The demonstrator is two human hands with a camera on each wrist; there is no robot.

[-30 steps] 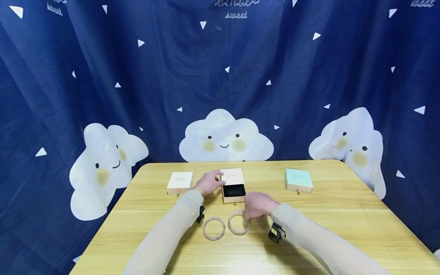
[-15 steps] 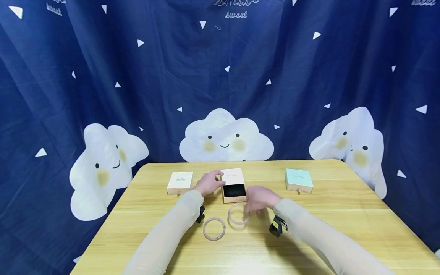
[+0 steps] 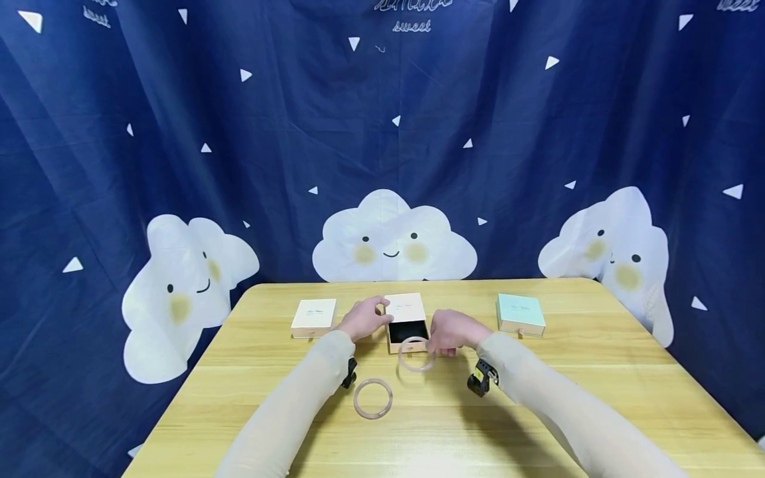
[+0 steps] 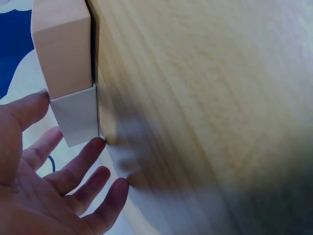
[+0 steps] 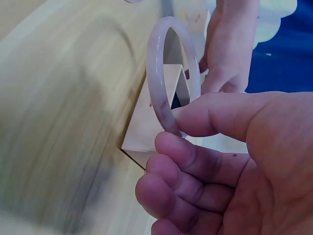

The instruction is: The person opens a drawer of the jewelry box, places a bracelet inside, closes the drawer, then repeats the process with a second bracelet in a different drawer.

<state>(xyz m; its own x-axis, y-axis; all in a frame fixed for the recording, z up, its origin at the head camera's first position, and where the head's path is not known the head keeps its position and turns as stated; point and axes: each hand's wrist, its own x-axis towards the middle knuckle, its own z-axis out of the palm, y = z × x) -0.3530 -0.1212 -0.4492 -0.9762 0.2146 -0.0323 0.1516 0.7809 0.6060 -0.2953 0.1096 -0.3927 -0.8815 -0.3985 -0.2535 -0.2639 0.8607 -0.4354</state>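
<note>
My right hand (image 3: pixel 454 330) pinches a pale pink bangle (image 5: pixel 155 73) between thumb and index finger, raised in front of a jewellery box. This box has a white sleeve (image 3: pixel 404 307) and a pink drawer (image 5: pixel 146 117) pulled out, with a black lining (image 3: pixel 408 330). At the box's left side, my left hand (image 3: pixel 362 318) holds it with thumb and index finger at its edges; the other fingers are spread beside it in the left wrist view. A second pale bangle (image 3: pixel 356 400) lies flat on the table, nearer me.
A closed white box (image 3: pixel 314 315) stands to the left of my left hand. Farther right is a closed mint-green box (image 3: pixel 520 312). The wooden table (image 3: pixel 251 372) ends at a dark blue curtain (image 3: pixel 281 133) with clouds on it.
My right hand has lifted the bangle off the table and moved it away from me, up to the drawer's front. The left hand and the box have stayed in place.
</note>
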